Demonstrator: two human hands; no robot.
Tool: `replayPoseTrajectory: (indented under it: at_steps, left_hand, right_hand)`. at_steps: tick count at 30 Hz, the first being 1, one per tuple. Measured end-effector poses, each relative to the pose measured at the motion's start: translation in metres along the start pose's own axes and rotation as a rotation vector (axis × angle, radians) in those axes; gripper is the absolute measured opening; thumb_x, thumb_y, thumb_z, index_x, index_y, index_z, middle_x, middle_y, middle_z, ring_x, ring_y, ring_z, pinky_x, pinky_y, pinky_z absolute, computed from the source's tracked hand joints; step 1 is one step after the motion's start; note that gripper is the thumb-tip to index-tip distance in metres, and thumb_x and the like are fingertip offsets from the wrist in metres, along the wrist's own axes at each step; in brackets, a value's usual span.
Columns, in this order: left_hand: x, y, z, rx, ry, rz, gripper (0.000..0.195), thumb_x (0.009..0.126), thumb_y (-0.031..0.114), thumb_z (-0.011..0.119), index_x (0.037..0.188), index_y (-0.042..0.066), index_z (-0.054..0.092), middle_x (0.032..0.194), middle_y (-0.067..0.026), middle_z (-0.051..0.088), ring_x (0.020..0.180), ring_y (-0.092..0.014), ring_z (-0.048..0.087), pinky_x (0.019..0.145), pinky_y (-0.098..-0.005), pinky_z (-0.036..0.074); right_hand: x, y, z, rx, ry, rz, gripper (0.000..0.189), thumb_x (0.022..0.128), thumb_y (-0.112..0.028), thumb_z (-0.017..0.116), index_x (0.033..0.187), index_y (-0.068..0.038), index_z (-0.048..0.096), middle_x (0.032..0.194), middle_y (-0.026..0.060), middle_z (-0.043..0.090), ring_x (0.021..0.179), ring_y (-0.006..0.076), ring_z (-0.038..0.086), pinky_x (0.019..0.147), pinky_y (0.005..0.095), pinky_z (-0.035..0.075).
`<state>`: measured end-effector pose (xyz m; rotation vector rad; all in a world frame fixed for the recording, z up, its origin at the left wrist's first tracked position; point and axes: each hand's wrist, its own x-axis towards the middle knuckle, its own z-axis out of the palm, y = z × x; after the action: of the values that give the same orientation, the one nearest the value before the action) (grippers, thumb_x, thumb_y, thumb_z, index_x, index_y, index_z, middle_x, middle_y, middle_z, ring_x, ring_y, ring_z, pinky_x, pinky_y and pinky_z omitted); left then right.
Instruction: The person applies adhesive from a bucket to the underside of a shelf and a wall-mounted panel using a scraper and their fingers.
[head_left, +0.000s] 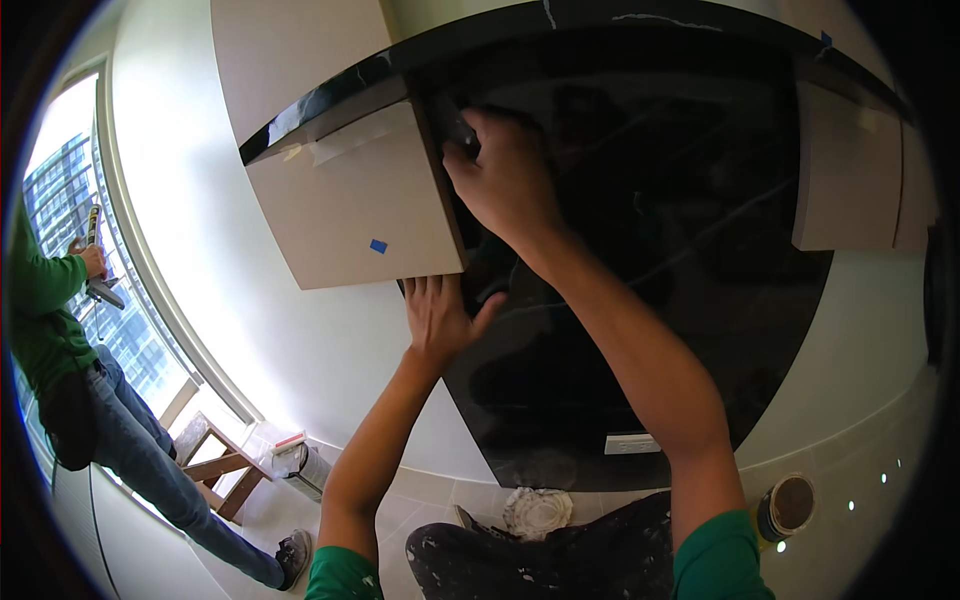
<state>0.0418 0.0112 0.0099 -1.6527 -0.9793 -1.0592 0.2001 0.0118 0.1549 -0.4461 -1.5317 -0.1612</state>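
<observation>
My left hand (442, 315) rests with spread thumb against the lower edge of a beige cabinet (367, 202) that has a piece of blue tape (378, 246) on its front. My right hand (502, 161) is raised beside the cabinet's inner side, thumb and fingers curled, before a glossy black, white-veined panel (600, 337). Whether something small sits between those fingers cannot be told. A black veined slab edge (450, 56) runs across the top of the cabinet.
At left a person in a green top (45, 285) holds a caulking gun (96, 247) near a window. A wooden stool (225, 469), a bucket (304, 469), a crumpled whitish cloth (537, 513) and an open can (789, 506) stand or lie low. A white socket (632, 444) is on the panel. Another cabinet (847, 172) is at right.
</observation>
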Motion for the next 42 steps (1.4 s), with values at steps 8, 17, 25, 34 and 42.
replayPoseTrajectory:
  at_steps: [8, 17, 25, 34, 42]
  left_hand:
    - [-0.001, -0.005, -0.003, 0.027, 0.002, -0.007, 0.077, 0.082, 0.059, 0.071, 0.128, -0.002, 0.057, 0.123, -0.0226, 0.059, 0.117, -0.041, 0.054, 0.103, -0.0521, 0.037]
    - [-0.003, 0.0, -0.001, 0.002, -0.048, -0.025, 0.077, 0.082, 0.059, 0.071, 0.13, 0.0, 0.056, 0.124, -0.0228, 0.058, 0.118, -0.042, 0.053, 0.104, -0.0531, 0.036]
    - [-0.003, -0.001, -0.001, 0.025, -0.021, -0.01, 0.074, 0.082, 0.058, 0.072, 0.128, 0.002, 0.058, 0.124, -0.0221, 0.058, 0.12, -0.04, 0.053, 0.105, -0.0533, 0.036]
    - [-0.002, 0.0, -0.002, 0.052, -0.022, -0.014, 0.074, 0.081, 0.058, 0.072, 0.128, 0.002, 0.058, 0.122, -0.0218, 0.057, 0.118, -0.041, 0.053, 0.105, -0.0528, 0.036]
    - [-0.004, -0.001, 0.001, 0.029, -0.028, -0.015, 0.074, 0.082, 0.058, 0.071, 0.127, 0.001, 0.057, 0.122, -0.021, 0.058, 0.117, -0.04, 0.054, 0.104, -0.0519, 0.036]
  right_hand:
    - [-0.022, 0.012, -0.013, 0.383, 0.138, 0.23, 0.035, 0.086, -0.011, 0.067, 0.116, 0.007, 0.065, 0.096, 0.0255, 0.072, 0.092, 0.0386, 0.072, 0.079, 0.0388, 0.056]
    - [-0.009, 0.004, 0.01, 0.058, 0.008, 0.09, 0.047, 0.088, -0.019, 0.068, 0.125, 0.009, 0.06, 0.1, 0.0277, 0.071, 0.092, 0.0368, 0.071, 0.086, 0.0408, 0.055]
    - [-0.027, 0.017, -0.039, 0.393, 0.159, 0.339, 0.045, 0.089, -0.019, 0.066, 0.121, 0.013, 0.06, 0.096, 0.0289, 0.071, 0.092, 0.0436, 0.07, 0.085, 0.0421, 0.055]
    - [-0.015, 0.026, -0.027, 0.22, 0.111, 0.193, 0.032, 0.093, -0.009, 0.065, 0.121, 0.007, 0.06, 0.084, 0.007, 0.067, 0.057, 0.0079, 0.058, 0.05, 0.0252, 0.048]
    - [-0.011, 0.028, -0.025, 0.199, 0.123, 0.162, 0.038, 0.093, -0.013, 0.066, 0.124, 0.009, 0.058, 0.082, 0.0083, 0.066, 0.053, 0.0093, 0.058, 0.047, 0.0261, 0.048]
